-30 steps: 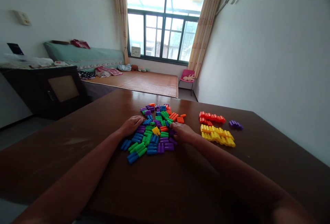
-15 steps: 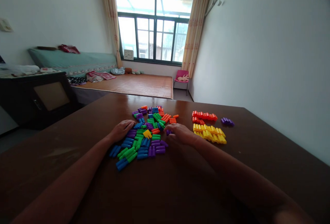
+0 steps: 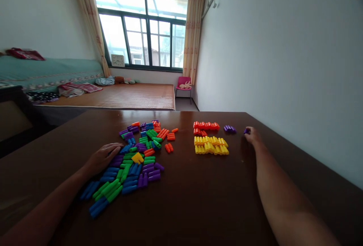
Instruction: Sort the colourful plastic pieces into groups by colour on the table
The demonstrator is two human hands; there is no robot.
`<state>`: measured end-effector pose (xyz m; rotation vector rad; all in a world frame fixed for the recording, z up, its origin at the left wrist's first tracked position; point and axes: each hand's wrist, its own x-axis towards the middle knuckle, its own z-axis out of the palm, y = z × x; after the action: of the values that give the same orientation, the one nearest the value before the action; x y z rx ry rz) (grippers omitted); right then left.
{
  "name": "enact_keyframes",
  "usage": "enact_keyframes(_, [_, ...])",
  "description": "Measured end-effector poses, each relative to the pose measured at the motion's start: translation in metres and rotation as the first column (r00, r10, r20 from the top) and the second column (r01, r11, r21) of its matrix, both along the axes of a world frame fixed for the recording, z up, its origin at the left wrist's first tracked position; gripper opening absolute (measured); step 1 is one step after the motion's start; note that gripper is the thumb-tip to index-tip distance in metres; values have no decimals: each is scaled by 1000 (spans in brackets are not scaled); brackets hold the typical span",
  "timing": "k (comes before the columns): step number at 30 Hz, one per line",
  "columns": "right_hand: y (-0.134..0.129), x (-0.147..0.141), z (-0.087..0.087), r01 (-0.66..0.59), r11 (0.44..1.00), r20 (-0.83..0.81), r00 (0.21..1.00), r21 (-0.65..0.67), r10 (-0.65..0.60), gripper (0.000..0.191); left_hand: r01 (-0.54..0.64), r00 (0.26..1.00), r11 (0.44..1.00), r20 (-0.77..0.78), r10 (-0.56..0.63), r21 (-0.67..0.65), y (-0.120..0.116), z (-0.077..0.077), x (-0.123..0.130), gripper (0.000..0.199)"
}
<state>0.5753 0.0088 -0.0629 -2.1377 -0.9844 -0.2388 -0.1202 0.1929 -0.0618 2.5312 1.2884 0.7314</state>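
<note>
A mixed pile of plastic building blocks, blue, green, purple and orange with one yellow piece, lies left of the middle of the table. My left hand rests flat at the pile's left edge, fingers stretched over a few pieces. Far to the right, my right hand pinches a small purple block at the tabletop. Left of that hand lies a short purple row. Beyond it are joined orange-red blocks and, nearer me, two rows of yellow blocks.
The brown table has a glossy top. Behind it stand a low bed with a mat and cloths, and a pink chair holding a soft toy. A dark cabinet is at the left, a white wall at the right.
My right hand has moved from the pile's right side to the far right, carrying a purple block. The view has turned right. My left hand stays at the pile.
</note>
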Motion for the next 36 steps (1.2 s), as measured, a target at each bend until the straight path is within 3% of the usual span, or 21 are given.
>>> enact_keyframes(4, [11,22,-23,53,986,12,999,-155,-52,39,-32,999,999,-5,32,-11,0,1,0,56])
enact_keyframes(8, [26,32,-34,-29,991,57,998,-133,37,49,-21,1000,1000,-14,21,-9,1,0,-2,54])
enact_keyframes(14, [28,29,-37,-156,981,82,983,-119,166,55,-28,999,999,-25,27,-17,2,-1,-3,57])
enact_keyframes(19, [25,22,-34,-172,970,90,978,-170,189,56,-15,1000,1000,-20,14,-7,-5,5,2,62])
enact_keyframes(23, [16,17,-20,-17,999,130,991,-30,21,58,3,1000,1000,2,-3,-16,-10,7,6,61])
enact_keyframes(25, [17,4,0,50,992,161,985,113,-68,53,19,1000,1000,21,-19,-13,-11,7,7,60])
enact_keyframes(27, [23,-28,30,-16,966,210,977,260,-40,45,34,999,999,34,-33,-7,-12,6,8,60])
enact_keyframes(29, [31,-84,60,-218,915,244,960,341,138,38,43,998,999,43,-43,-5,-14,6,9,59])
enact_keyframes(30, [34,-119,73,-350,878,234,930,326,284,35,46,998,999,47,-46,-6,-14,5,9,59])
enact_keyframes(32, [37,-198,87,-622,761,214,781,185,587,28,47,997,999,55,-46,-5,-14,4,9,58])
enact_keyframes(34, [32,-276,87,-828,560,177,548,-22,817,22,48,997,999,61,-48,-1,-14,2,9,57])
enact_keyframes(36, [25,-338,76,-927,337,110,322,-166,940,20,49,996,999,68,-49,0,-14,0,8,56])
